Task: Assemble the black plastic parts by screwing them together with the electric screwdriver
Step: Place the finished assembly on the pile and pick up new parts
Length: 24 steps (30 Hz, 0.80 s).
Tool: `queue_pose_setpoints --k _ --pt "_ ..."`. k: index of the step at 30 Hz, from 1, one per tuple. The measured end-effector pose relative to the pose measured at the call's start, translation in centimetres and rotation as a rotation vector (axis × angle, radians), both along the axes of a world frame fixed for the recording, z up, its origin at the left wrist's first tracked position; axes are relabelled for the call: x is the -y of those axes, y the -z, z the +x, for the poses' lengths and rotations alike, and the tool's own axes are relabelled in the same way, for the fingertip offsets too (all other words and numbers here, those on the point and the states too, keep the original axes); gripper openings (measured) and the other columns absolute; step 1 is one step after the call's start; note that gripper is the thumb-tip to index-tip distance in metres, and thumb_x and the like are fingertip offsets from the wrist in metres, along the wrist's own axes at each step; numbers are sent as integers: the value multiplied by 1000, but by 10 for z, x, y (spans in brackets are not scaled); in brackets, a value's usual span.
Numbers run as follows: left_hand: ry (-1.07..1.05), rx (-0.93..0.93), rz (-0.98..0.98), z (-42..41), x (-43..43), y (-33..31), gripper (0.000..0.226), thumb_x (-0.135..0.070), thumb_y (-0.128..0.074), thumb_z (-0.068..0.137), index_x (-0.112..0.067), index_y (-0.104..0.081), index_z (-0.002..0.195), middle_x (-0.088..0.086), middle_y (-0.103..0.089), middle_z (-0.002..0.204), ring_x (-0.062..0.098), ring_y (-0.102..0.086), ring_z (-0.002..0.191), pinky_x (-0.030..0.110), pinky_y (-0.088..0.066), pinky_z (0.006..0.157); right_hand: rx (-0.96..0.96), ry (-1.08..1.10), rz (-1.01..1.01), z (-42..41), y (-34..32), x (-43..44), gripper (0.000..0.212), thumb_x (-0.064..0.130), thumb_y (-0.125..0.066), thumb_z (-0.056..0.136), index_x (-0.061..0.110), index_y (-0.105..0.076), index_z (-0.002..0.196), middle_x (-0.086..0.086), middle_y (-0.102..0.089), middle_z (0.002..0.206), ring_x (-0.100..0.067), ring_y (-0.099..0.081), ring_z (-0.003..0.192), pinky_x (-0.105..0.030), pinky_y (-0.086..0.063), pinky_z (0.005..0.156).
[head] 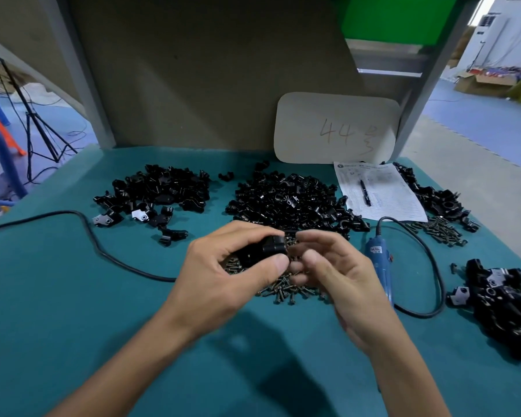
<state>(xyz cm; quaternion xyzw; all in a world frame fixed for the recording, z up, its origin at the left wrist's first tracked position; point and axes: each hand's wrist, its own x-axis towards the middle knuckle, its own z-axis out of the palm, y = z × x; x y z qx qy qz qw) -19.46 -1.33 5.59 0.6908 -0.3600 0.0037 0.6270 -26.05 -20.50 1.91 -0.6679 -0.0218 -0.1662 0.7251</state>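
Note:
My left hand [223,266] grips a black plastic part [265,249] between thumb and fingers, a little above the table. My right hand [331,266] is right beside it, its fingertips meeting at the part's right end; it is blurred, and what it pinches is too small to make out. Under both hands lies a heap of small screws [286,288]. The blue electric screwdriver [379,260] lies on the table just right of my right hand, with no hand on it.
Piles of black parts lie at the back left [160,191], back middle [286,200], back right [433,194] and near right [500,305]. More screws [439,231], a paper form with a pen [376,191] and the black cable [88,233] lie on the green table [73,296].

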Motion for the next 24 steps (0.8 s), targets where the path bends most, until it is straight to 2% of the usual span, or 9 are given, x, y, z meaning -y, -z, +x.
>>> queue_pose_setpoints --k 2,4,5,8,11,13,17,20,24 --pt "-43 -32 11 7 -2 4 25 -38 -73 79 -26 -79 100 -6 -73 104 13 -68 97 17 -48 81 -200 223 -537 17 15 22 21 38 -71 96 32 -72 116 7 -72 106 -11 -69 93 -19 -53 78" --pt "-82 -55 12 13 -4 8 26 -41 -73 78 -27 -79 99 -8 -73 102 10 -67 93 13 -47 78 -446 205 -1048 32 38 34 31 39 -63 100 31 -66 130 6 -64 120 -14 -62 100 -21 -49 86" --pt "-94 -69 8 15 -4 10 27 -42 -72 77 -28 -80 98 -8 -73 101 9 -67 92 12 -46 76 -529 133 -1147 38 50 35 37 40 -61 101 29 -62 136 3 -58 125 -18 -59 106 -27 -48 92" --pt "-107 -130 -4 21 -3 15 27 -44 -72 77 -29 -80 99 -7 -73 102 9 -67 90 14 -48 74 -565 65 -1171 50 80 31 36 38 -53 106 26 -58 139 2 -46 114 -26 -53 109 -33 -43 90" --pt "-92 -151 38 26 -2 18 31 -46 -73 77 -28 -80 101 -7 -73 105 12 -68 94 17 -50 77 -558 130 -1184 58 86 30 24 30 -44 108 22 -63 120 5 -42 103 -25 -48 95 -34 -38 78" --pt "-87 -136 78 28 -2 20 29 -44 -76 79 -28 -80 103 -9 -73 107 10 -68 97 15 -49 78 -511 169 -1208 59 85 32 22 28 -45 108 20 -64 115 3 -46 105 -23 -48 97 -34 -39 78" --pt "-139 -66 163 30 -3 23 33 -56 -73 80 -38 -77 108 -14 -70 105 8 -66 93 12 -48 73 -317 301 -984 49 61 36 19 32 -54 106 24 -70 113 9 -65 98 -14 -58 88 -30 -42 73" --pt "-196 -7 184 32 -1 23 37 -64 -69 79 -40 -77 106 -14 -68 97 10 -65 85 14 -48 68 -209 266 -543 40 31 27 7 33 -67 99 35 -73 102 10 -72 79 -4 -64 72 -22 -51 66" --pt "-203 51 130 31 4 22 27 -53 -70 81 -37 -77 101 -14 -66 98 7 -65 87 9 -45 71 -71 114 -18 29 -5 6 9 30 -73 90 25 -79 94 -2 -74 82 -12 -66 74 -27 -56 70"
